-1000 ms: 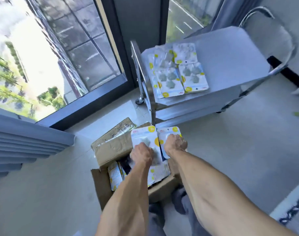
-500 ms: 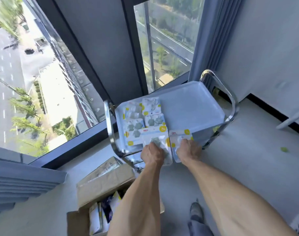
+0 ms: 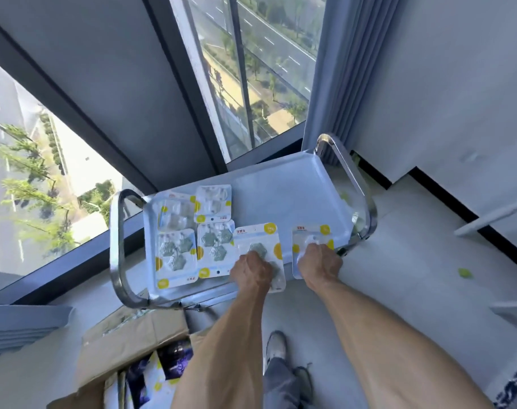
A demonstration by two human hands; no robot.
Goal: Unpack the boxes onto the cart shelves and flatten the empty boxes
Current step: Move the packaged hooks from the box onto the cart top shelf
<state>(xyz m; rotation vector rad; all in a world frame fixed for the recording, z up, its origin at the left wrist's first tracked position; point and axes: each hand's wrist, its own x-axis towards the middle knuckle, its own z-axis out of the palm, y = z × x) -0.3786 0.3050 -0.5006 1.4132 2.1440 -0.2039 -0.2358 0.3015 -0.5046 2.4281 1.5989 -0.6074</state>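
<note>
A steel cart's top shelf (image 3: 284, 196) carries several white-and-yellow blister packs (image 3: 189, 231) laid flat on its left half. My left hand (image 3: 251, 270) grips another blister pack (image 3: 260, 240) at the shelf's near edge, right of those packs. My right hand (image 3: 320, 262) holds a smaller blister pack (image 3: 310, 234) over the shelf's near right part. An open cardboard box (image 3: 127, 346) stands on the floor at lower left with more packs (image 3: 151, 376) inside.
The cart has chrome handles at its left (image 3: 117, 246) and right (image 3: 354, 184) ends. Tall windows and a grey curtain (image 3: 334, 84) stand behind it. My feet (image 3: 278, 346) are on the pale floor below the cart. A green scrap (image 3: 464, 272) lies at right.
Both hands lifted the two packs out of the box and carried them up to the cart's top shelf. The two packs have moved apart, and my view has risen toward the cart.
</note>
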